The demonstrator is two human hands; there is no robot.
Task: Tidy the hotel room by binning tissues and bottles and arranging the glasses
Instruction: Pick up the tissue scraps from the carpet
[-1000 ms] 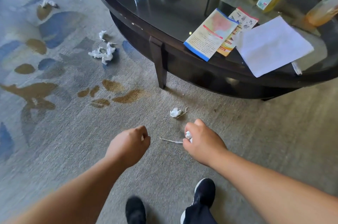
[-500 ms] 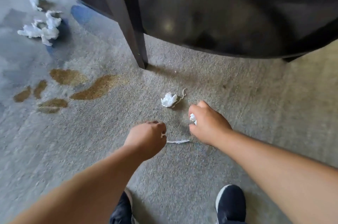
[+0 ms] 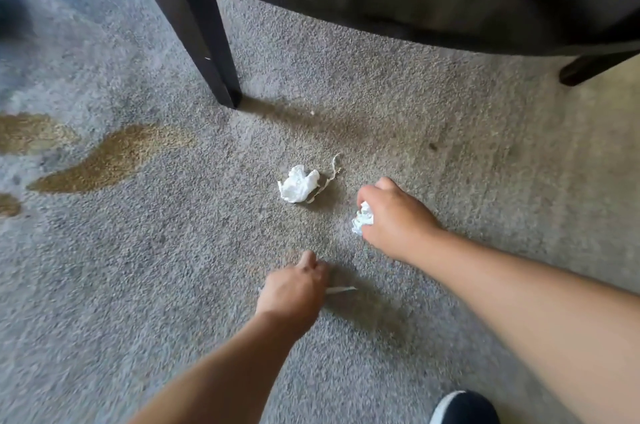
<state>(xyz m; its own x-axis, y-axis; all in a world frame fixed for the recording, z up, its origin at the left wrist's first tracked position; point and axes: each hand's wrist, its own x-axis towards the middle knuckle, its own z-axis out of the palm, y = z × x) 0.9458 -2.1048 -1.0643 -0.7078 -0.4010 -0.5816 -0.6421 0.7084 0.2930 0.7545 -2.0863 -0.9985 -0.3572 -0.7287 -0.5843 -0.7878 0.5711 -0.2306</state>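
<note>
Lying on the grey carpet (image 3: 145, 285) just in front of the dark table leg (image 3: 204, 42), a crumpled tissue (image 3: 298, 184) is sitting untouched. Beside it, the right hand (image 3: 398, 219) is clenching another white tissue wad (image 3: 362, 222). Nearer, the left hand (image 3: 294, 288) is pinching a thin white strip (image 3: 341, 290) against the carpet.

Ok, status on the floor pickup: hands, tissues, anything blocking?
Right hand shut on crumpled tissue. Left hand pinching thin paper strip at carpet level. Loose tissue wad on carpet, untouched. Table leg beyond it, nothing blocking.
</note>
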